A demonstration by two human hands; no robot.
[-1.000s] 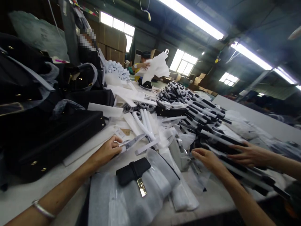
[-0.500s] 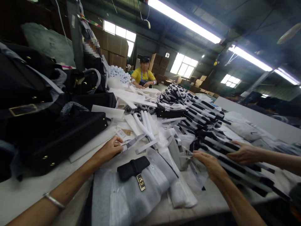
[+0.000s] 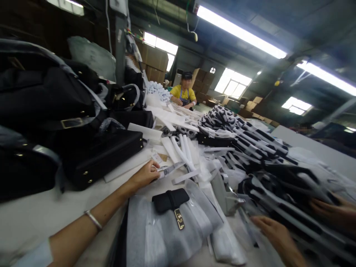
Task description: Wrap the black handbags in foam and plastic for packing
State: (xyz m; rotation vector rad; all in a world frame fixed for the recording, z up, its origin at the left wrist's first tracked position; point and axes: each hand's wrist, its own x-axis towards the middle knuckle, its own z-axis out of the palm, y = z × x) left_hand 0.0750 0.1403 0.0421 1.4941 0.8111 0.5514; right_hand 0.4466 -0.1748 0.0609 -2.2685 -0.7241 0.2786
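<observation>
My left hand (image 3: 147, 173) pinches the end of a clear plastic-wrapped strip (image 3: 171, 170) above the bag. Below it lies a bag wrapped in white film (image 3: 167, 233), its black flap (image 3: 170, 200) and gold clasp (image 3: 179, 218) uncovered. At the lower right is my right hand (image 3: 271, 230), blurred, its fingertips beside clear plastic film (image 3: 246, 218); whether it grips the film cannot be made out. A grey stand-like object (image 3: 224, 193) stands between the wrapped bag and that hand.
Black bags (image 3: 105, 155) are piled at the left. Wrapped black-and-white straps (image 3: 250, 137) heap up at the right, where another person's hand (image 3: 333, 211) touches them. Across the table (image 3: 69, 222) sits a person in a yellow shirt (image 3: 183, 92). White rolls (image 3: 185, 148) lie mid-table.
The view has swung left, so most things appear further right. My right hand sits lower, away from the grey object. The other person's hand has shifted right with some of the straps.
</observation>
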